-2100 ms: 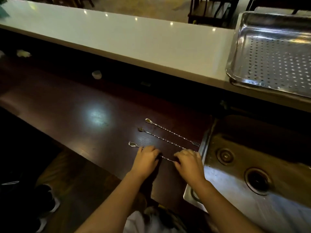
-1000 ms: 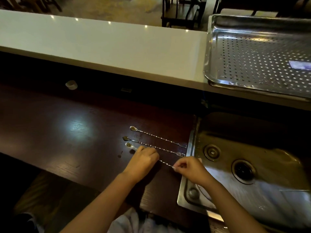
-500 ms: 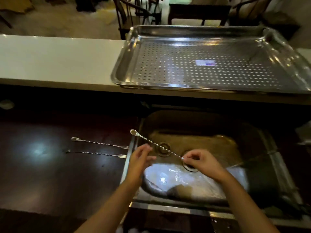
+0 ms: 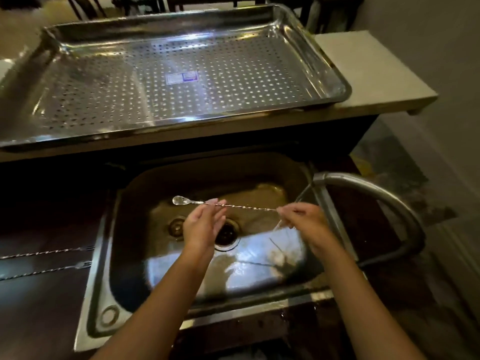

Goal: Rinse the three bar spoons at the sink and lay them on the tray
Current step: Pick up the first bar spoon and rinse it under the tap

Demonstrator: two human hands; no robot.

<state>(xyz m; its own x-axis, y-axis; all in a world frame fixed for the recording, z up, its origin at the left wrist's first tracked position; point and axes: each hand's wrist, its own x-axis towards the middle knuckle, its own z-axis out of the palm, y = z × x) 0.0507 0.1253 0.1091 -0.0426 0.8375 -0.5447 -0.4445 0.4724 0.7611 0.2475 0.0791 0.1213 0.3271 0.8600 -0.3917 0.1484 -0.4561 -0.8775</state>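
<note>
We hold one spoon point(image 4: 226, 205) level over the sink point(image 4: 166, 258), right hand point(image 4: 302, 219) pinching its end, left hand point(image 4: 204, 224) loosely spread beneath, and should run it fully under the tap point(image 4: 368, 193).

Both bare forearms reach up from the 6 o'clock edge. The left hand point(image 4: 202, 226) is open, fingers loosely extended toward 1 o'clock, palm facing right. The right hand point(image 4: 302, 219) is pinched closed, knuckles up, fingertips pointing toward 9 o'clock
</note>
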